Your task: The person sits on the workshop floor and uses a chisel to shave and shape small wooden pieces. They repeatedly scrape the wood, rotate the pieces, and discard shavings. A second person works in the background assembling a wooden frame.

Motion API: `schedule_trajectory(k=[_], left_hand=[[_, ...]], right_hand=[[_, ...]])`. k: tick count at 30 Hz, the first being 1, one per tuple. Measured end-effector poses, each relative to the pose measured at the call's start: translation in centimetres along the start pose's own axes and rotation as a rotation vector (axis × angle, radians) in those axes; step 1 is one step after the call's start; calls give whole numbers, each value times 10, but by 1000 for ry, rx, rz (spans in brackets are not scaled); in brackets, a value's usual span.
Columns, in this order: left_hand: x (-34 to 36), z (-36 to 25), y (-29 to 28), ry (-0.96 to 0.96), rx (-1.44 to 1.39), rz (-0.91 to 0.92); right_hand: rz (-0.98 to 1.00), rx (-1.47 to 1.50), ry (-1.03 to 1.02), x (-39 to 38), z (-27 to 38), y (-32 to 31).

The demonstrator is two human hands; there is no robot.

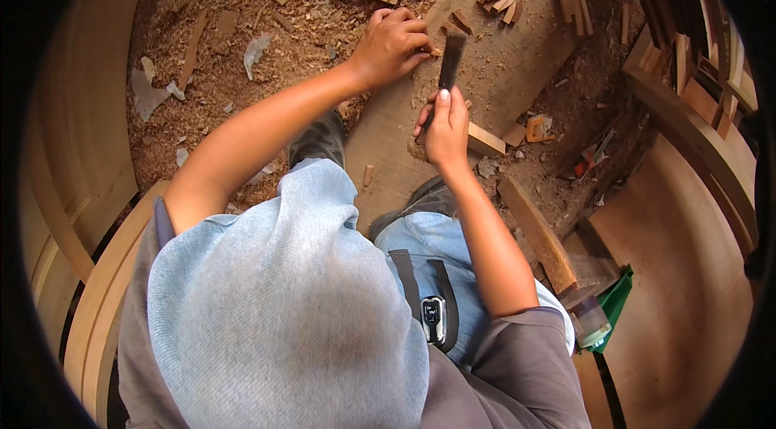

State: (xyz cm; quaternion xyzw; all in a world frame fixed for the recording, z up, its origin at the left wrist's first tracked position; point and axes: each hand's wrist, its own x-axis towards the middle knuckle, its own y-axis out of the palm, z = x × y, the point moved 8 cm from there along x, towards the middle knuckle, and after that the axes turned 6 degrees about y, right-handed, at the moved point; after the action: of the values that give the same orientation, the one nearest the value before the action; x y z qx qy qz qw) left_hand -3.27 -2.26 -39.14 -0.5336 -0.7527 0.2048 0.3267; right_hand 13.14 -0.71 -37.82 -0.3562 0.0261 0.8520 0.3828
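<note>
My right hand (443, 126) is closed round a dark, broad-bladed cutting tool (452, 53), its blade pointing away from me over a bare, dusty wooden board (388, 138). My left hand (392, 45) is a little left of the blade, fingers curled down onto a small wood piece (435, 51) mostly hidden by them. A pale wood block (485, 140) lies just right of my right hand, and several small cut pieces (497, 4) lie beyond the blade.
Shavings and scraps (210, 65) cover the ground at left. Curved wooden parts (687, 122) are stacked at right, above a large curved panel (679, 291). An angled timber (537, 235) and a clear container (592, 324) are beside my right arm. Wooden panels (81, 186) stand at far left.
</note>
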Motion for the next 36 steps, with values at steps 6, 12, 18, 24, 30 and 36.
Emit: schedule_trajectory(k=[6,12,18,24,30,36], left_hand=[[-1,1,2,-10,7,11],[-1,2,2,-15,4,27],[-1,1,0,-23,-6,12],[-2,4,-3,-19,-5,18],[-15,9,-14,-10,-62,12],[-25,29,-20,-341,-343,-95]], right_hand=[[-28,46,6,1,6,-2],[-107,171,-84,2,23,-6],[-111,86,-133,2,23,-10],[-181,159,-36,21,16,-40],[-190,102,78,39,4,-63],[-142,99,103,39,-4,-55]])
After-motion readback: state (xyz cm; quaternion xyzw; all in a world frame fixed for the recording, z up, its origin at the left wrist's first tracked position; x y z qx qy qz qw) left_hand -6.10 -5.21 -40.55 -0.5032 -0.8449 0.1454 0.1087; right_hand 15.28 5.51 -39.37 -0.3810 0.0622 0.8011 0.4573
